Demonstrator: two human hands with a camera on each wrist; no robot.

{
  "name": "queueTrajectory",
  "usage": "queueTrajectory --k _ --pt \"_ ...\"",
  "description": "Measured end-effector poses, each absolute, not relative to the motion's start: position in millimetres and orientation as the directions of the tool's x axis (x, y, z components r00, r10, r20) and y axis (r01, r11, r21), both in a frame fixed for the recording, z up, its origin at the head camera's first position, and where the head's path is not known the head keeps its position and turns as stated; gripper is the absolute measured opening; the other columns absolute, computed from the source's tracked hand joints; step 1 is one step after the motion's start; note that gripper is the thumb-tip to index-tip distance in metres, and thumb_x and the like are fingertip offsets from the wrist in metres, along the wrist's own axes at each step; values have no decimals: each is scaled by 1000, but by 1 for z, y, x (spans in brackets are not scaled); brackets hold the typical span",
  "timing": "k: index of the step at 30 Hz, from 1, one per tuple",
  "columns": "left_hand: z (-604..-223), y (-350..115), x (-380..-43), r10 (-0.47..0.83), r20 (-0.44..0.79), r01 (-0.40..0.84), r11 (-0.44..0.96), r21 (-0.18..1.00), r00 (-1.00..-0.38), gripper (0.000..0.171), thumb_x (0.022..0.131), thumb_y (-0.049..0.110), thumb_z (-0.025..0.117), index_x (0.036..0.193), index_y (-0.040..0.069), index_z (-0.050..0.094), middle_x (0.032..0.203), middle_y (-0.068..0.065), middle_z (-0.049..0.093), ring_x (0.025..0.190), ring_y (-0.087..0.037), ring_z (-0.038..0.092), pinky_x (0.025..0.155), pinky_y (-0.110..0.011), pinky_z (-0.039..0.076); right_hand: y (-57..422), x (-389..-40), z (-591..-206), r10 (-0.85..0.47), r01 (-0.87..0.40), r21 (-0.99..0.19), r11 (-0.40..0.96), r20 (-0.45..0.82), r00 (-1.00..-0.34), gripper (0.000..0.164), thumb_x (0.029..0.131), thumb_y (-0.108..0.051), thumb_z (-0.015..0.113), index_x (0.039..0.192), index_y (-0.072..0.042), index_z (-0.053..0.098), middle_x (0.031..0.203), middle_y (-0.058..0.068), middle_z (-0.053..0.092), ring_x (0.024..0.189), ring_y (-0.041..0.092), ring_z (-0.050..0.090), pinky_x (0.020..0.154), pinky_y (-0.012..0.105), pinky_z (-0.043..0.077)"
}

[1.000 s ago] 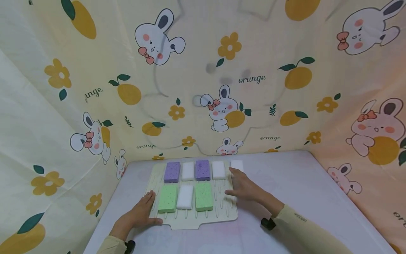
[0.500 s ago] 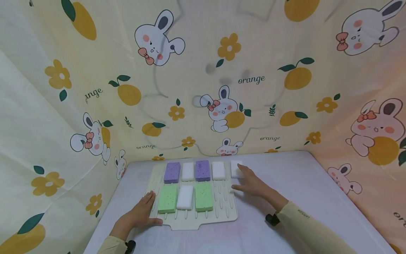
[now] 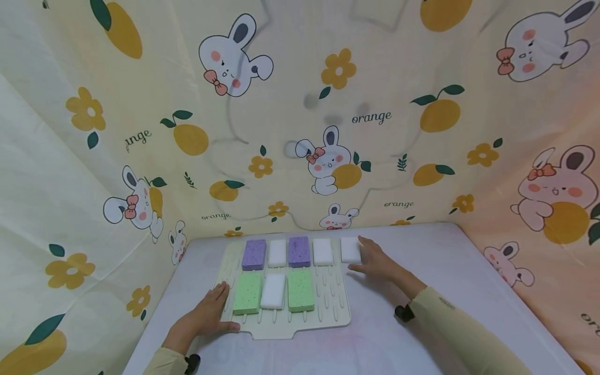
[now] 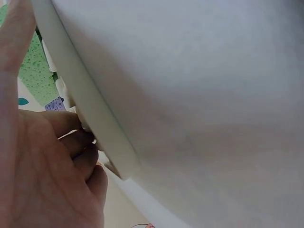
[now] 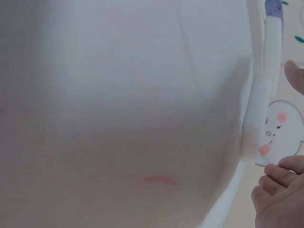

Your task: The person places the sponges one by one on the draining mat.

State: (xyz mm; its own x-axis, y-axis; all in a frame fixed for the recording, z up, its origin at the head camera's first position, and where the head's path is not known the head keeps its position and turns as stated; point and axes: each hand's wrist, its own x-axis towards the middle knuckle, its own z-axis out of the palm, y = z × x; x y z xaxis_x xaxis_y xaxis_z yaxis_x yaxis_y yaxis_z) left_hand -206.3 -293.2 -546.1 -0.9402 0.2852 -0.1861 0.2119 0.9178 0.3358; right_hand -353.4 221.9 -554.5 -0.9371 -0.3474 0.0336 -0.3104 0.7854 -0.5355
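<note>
My left hand (image 3: 208, 312) rests along the left edge of a cream draining mat (image 3: 328, 323) with raised ribs. Its fingers touch the edge in the left wrist view, and the thumb lies by the front corner. Off the mat's right edge lies a white sponge (image 3: 350, 250) on the table. My right hand (image 3: 379, 263) is beside that sponge, fingertips at its right side and thumb below its near corner. In the right wrist view, the fingers (image 5: 282, 178) are spread and stand apart from the white sponge (image 5: 254, 118).
Purple sponges (image 3: 254, 254) and white sponges (image 3: 323, 252) alternate in the mat's back row. In front lie two green sponges (image 3: 247, 293) with a white one (image 3: 273, 291) between them. Patterned cloth (image 3: 281, 130) hangs behind and beside the white table (image 3: 422, 333).
My right hand has moved right, from the mat's edge across the loose white sponge to its right side, uncovering it. My left hand and the mat have stayed put.
</note>
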Motion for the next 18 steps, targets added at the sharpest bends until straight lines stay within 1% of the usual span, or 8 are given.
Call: queueTrajectory --k 6,13,18 --pt "-544 -293 -207 304 -190 228 912 341 -933 131 79 63 88 160 -18 26 170 -38 21 159 -53 21 131 -64 21 223 -363 -555 -332 -258 -566 783 -31 -943 117 90 -46 87 166 11 18 171 36 21 158 55 21 128 68 24" --pt "-545 -292 -209 270 -207 196 927 321 -940 129 79 62 88 162 -16 26 171 -35 22 161 -49 21 133 -59 20 222 -373 -559 -298 -189 -588 786 -95 -950 120 90 -48 87 168 6 14 174 33 16 160 53 16 130 66 19" --pt "-544 -291 -209 265 -213 192 931 309 -940 130 79 62 88 162 -16 26 171 -35 23 161 -49 22 132 -59 22 224 -380 -563 -299 -179 -586 790 -113 -947 123 89 -50 87 168 7 12 174 33 15 161 52 16 131 65 18"
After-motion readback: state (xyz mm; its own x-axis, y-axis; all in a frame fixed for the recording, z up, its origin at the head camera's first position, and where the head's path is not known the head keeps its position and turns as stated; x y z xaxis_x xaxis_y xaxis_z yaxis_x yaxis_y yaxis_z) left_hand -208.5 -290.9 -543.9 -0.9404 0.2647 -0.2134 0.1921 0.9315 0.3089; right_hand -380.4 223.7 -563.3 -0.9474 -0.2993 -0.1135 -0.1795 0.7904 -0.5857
